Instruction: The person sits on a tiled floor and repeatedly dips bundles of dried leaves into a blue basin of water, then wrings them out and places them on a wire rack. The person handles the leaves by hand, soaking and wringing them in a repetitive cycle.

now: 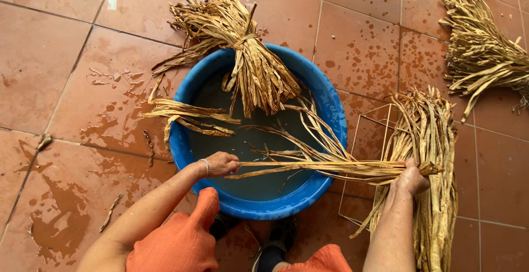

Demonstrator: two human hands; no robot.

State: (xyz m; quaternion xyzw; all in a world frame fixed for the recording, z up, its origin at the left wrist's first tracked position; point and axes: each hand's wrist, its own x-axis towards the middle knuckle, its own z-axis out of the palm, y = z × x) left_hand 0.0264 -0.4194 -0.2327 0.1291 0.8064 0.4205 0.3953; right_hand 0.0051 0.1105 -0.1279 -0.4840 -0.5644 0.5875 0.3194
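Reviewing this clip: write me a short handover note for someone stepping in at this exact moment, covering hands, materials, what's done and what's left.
Left hand pinches one end of a few long dried leaf strips over the blue basin; right hand grips their other end, so they span the basin's right half.
A tied bundle lies across the far rim, loose strips drape over the left rim, and more trail into the water.
A long pile rests on a wire frame at right; another bundle lies far right.
Done: some strips wetted, floor splashed.
Left, apparently: both dry piles.
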